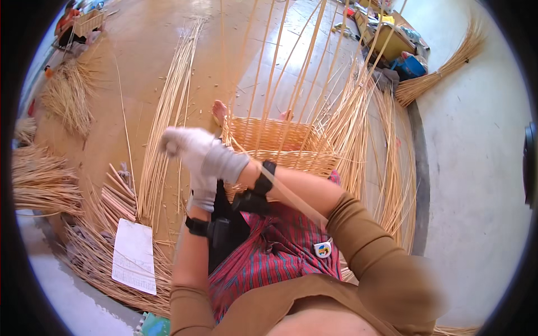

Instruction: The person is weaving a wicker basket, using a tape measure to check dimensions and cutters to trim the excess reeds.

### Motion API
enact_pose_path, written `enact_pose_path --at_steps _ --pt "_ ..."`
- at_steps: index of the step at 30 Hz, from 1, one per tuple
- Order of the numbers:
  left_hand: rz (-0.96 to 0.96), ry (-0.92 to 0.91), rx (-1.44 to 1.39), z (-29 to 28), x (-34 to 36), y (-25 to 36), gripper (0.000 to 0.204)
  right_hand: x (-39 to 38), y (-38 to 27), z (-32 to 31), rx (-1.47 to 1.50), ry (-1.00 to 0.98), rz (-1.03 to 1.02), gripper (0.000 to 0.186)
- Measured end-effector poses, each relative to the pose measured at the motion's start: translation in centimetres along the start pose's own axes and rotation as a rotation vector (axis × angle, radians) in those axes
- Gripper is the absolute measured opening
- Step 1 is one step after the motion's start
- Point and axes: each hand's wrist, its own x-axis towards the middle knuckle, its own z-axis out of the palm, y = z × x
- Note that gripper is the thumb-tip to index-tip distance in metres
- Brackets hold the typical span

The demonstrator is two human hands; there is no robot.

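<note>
A half-woven wicker basket lies in front of my lap, with several long uprights rising from its walls. Both hands wear pale work gloves and meet just left of it. My right hand crosses over to the left, its fingers closed; what they grip, if anything, is blurred. Beneath it is my left hand, mostly covered, so its fingers do not show. A thin weaving strand, smeared by motion, runs from the basket's left corner across my right forearm.
Long loose canes lie on the floor left of the basket, and more canes spread to its right. A printed sheet rests on canes at lower left. Bundles lie farther left; a tied bundle leans against the right wall.
</note>
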Motion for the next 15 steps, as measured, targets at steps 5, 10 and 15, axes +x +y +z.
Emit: enact_pose_path --at_steps 5,10,15 --pt "-0.121 -0.1 0.044 -1.1 3.9 0.1 0.027 -0.4 -1.8 -7.0 -0.232 0.061 0.008 0.019" --pt "-0.112 -0.091 0.007 0.2 3.6 -0.8 0.022 -1.7 -2.2 -8.3 -0.325 0.137 -0.007 0.023" --pt "-0.05 -0.009 -0.087 1.3 2.1 -1.4 0.014 -2.1 -2.3 -8.1 -0.517 0.142 -0.067 0.03"
